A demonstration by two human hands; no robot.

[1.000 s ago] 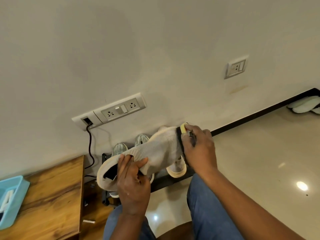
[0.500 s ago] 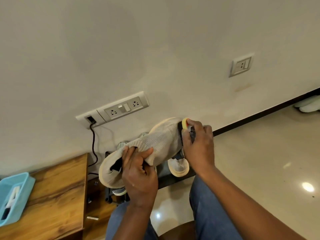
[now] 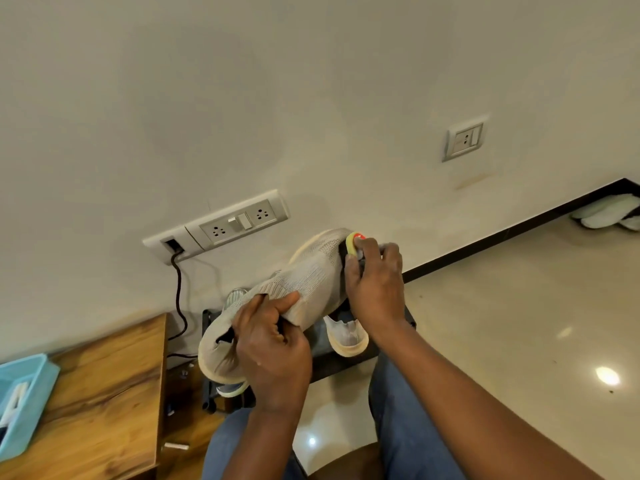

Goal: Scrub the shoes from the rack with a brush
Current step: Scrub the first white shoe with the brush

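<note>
Left hand (image 3: 273,355) fingers pinch collar of knit shoe (image 3: 304,282) — soft, light, likely buckles; brace near heel. Right hand (image 3: 375,285) fingers grip brush (image 3: 353,244) against toe, above rack (image 3: 346,362).

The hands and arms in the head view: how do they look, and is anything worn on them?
Both the left hand and the right hand are bare: no gloves, rings, watch or bracelet show. Both forearms are bare too, with no sleeve visible up to the picture's edge. Below them, the legs wear blue jeans.
</note>
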